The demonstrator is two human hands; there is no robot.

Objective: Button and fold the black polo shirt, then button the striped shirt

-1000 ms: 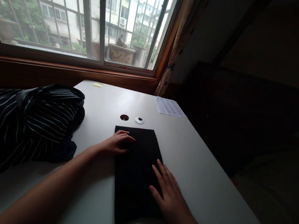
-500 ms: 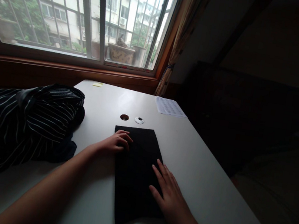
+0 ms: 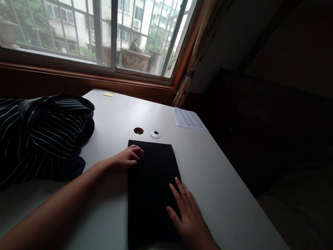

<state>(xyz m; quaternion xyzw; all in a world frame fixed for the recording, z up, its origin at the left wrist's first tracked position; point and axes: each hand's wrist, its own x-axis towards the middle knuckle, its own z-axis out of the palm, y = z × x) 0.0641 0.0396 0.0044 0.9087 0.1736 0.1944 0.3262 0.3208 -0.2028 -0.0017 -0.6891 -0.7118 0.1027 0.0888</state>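
Observation:
A piece of black cloth (image 3: 152, 198), folded into a long rectangle, lies flat on the white table. At its upper left edge my left hand (image 3: 128, 157) rests with the fingers curled in and closed on the fabric; the fingertips are partly hidden. My right hand (image 3: 187, 216) lies flat over the lower right edge of the cloth, fingers stretched out and spread, thumb towards the middle.
A heap of striped dark clothes (image 3: 33, 138) sits on the table's left (image 3: 223, 208). Beyond the cloth are a round cable hole (image 3: 138, 131) and its white cover (image 3: 155, 134). Printed sheets (image 3: 190, 119) and yellow sticky notes (image 3: 109, 94) lie near the window.
The fingers of my left hand have curled inward at the cloth's upper left edge. My right hand and the cloth look the same.

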